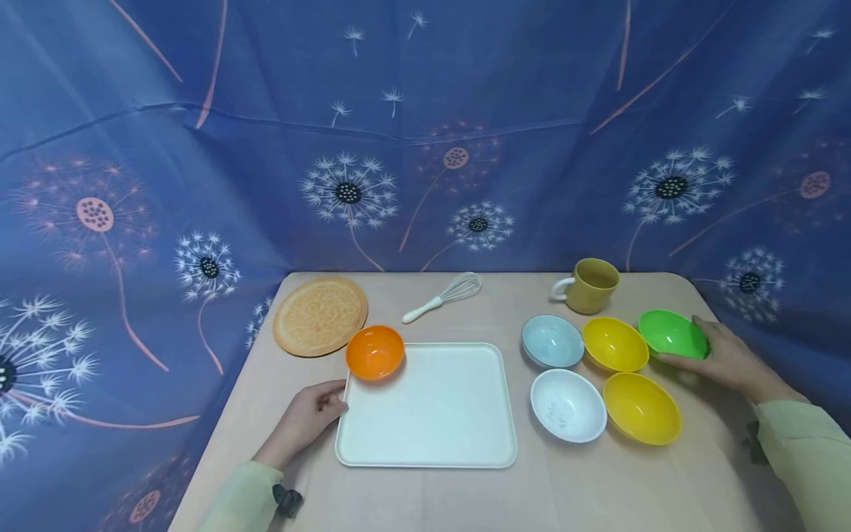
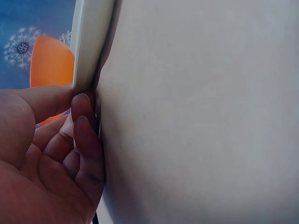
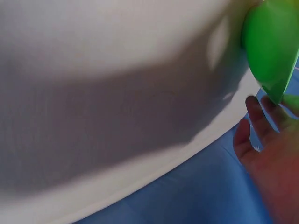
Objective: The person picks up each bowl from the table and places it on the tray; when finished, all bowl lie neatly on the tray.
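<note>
My left hand point(image 1: 311, 416) pinches the left edge of a white rectangular tray point(image 1: 425, 414). The left wrist view shows the thumb at the tray's rim point(image 2: 91, 44) and the other fingers curled beside it. An orange bowl point(image 1: 375, 353) sits on the tray's far left corner. Over at the right, my right hand point(image 1: 728, 358) holds the right side of a green bowl point(image 1: 673, 334), thumb along its near side and fingers round the far side. In the right wrist view the fingertips meet the green bowl's rim point(image 3: 273, 51); the thumb is hard to make out there.
Left of the green bowl are two yellow bowls point(image 1: 614, 344), a light blue bowl point(image 1: 552, 341) and a white bowl point(image 1: 568, 406). Behind them stands a mustard mug point(image 1: 592, 287). A whisk point(image 1: 444, 297) and a round pizza-like disc point(image 1: 320, 316) lie near the back edge.
</note>
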A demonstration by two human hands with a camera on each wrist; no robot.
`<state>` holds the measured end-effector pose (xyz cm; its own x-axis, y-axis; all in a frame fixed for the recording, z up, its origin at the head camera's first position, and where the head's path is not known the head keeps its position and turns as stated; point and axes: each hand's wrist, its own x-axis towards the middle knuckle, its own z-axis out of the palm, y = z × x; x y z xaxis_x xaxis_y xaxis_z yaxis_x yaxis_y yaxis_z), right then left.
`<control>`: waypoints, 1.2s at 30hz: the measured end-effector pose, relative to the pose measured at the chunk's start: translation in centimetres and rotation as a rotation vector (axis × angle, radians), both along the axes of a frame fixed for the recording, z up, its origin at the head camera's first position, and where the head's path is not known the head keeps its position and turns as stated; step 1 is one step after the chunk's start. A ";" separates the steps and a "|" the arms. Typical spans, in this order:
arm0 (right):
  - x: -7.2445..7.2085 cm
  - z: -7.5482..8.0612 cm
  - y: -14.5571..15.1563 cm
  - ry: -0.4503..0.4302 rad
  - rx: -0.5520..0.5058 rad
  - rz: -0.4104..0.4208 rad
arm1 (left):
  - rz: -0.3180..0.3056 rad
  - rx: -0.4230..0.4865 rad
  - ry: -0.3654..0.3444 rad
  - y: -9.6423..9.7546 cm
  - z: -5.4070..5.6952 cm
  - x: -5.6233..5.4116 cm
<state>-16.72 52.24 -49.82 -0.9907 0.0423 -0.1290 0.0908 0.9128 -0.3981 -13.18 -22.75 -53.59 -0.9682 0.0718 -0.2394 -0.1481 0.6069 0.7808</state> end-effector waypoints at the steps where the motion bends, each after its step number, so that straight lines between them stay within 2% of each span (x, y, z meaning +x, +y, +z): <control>1: -0.1 -0.1 0.0 -0.002 -0.017 0.002 | -0.004 0.004 0.002 0.0 -0.1 0.0; 8: -0.1 -0.4 -0.4 0.003 -0.098 -0.014 | 0.006 -0.003 -0.013 0.3 0.1 -0.1; 11: -0.2 -0.4 -0.4 0.004 -0.094 -0.027 | 0.011 -0.010 -0.019 0.3 0.2 -0.1; 20: -0.2 -0.7 -0.7 0.080 -0.098 -0.003 | 0.015 -0.026 -0.020 0.1 0.2 -0.2; 25: 0.3 -0.8 -0.4 0.076 -0.088 -0.043 | 0.009 -0.019 -0.023 0.2 0.4 -0.2; 36: 1.1 0.6 0.0 0.111 -0.021 -0.118 | 0.009 -0.019 -0.018 0.1 0.4 0.0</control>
